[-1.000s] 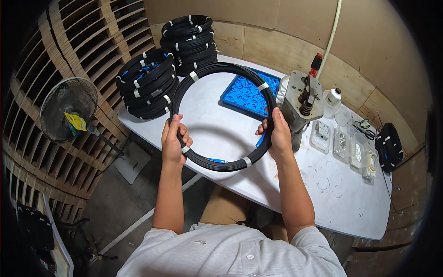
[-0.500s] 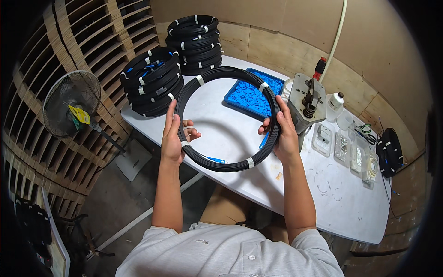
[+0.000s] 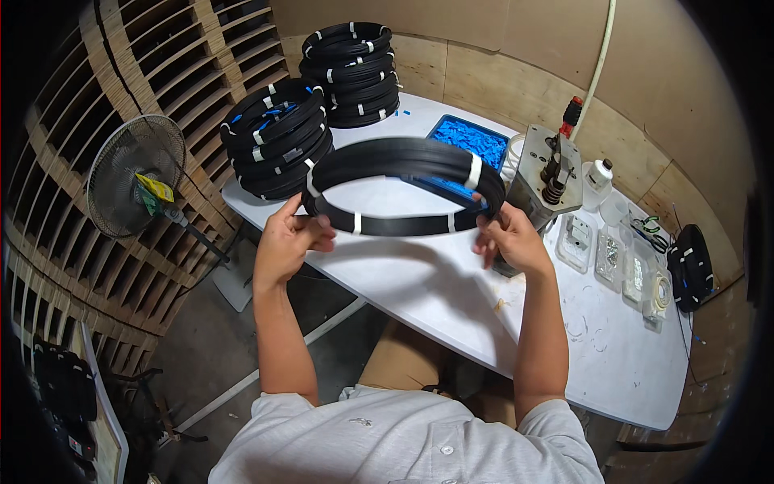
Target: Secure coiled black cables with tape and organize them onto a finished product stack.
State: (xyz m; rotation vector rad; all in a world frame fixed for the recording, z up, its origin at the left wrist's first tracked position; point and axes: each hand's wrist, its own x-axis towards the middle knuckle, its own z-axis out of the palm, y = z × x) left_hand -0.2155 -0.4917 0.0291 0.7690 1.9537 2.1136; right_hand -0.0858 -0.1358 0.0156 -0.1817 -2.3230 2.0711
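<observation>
A coil of black cable (image 3: pixel 395 153), bound with several white tape bands, is held up over the white table between my hands. My left hand (image 3: pixel 292 235) grips its left side, thumb and fingers closed on the rim. On the right side my right hand (image 3: pixel 513 235) has its fingers closed round the coil. The coil is tilted, so I see it as a flat oval. Behind it lies a blue tray (image 3: pixel 435 190) full of small blue pieces, partly hidden by the coil. Two stacks of similar coils (image 3: pixel 278 145) (image 3: pixel 351 77) stand at the table's far left.
A metal hand press (image 3: pixel 548 173) stands right of the tray. Beyond it are a white bottle (image 3: pixel 599 173), clear boxes of small parts (image 3: pixel 610 260), scissors (image 3: pixel 650 230) and a black coil (image 3: pixel 690 268). A fan (image 3: pixel 135 177) stands left of the table (image 3: pixel 613 363).
The coil has tipped from nearly facing me to a flatter slant, and its near edge has risen. My hands have turned with it, their fingers closing further round the rim.
</observation>
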